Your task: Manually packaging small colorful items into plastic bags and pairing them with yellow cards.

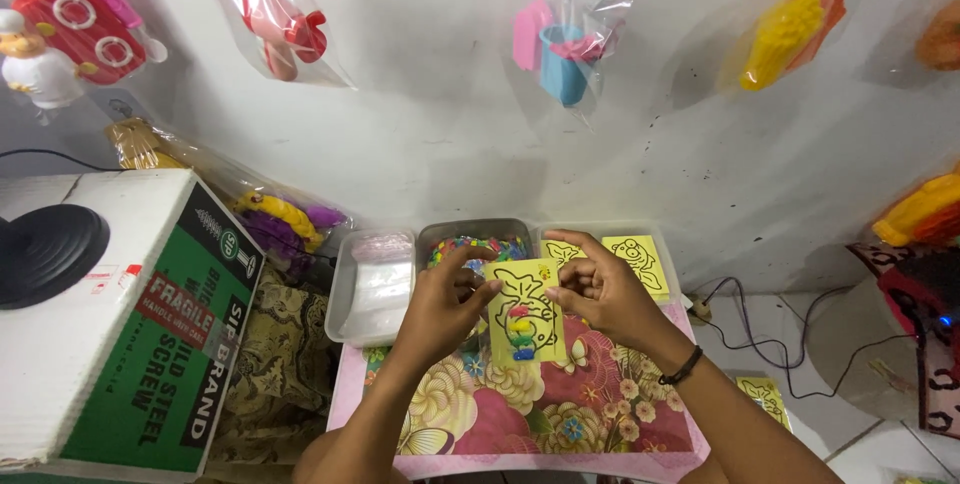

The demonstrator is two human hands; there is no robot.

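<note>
Holding a yellow card [524,312] upright over the desk [560,414], left hand [440,304] and right hand [597,289] pinch its edges; colored beads [520,332] partly fill it, so placing another demands a steady grip.

Both arms reach forward, left hand [440,296] and right hand [597,289] raised, fingers pinched.

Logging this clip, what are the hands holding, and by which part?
Both hold a yellow card with coloured pieces: left hand at its left edge, right hand at its right edge.
</note>
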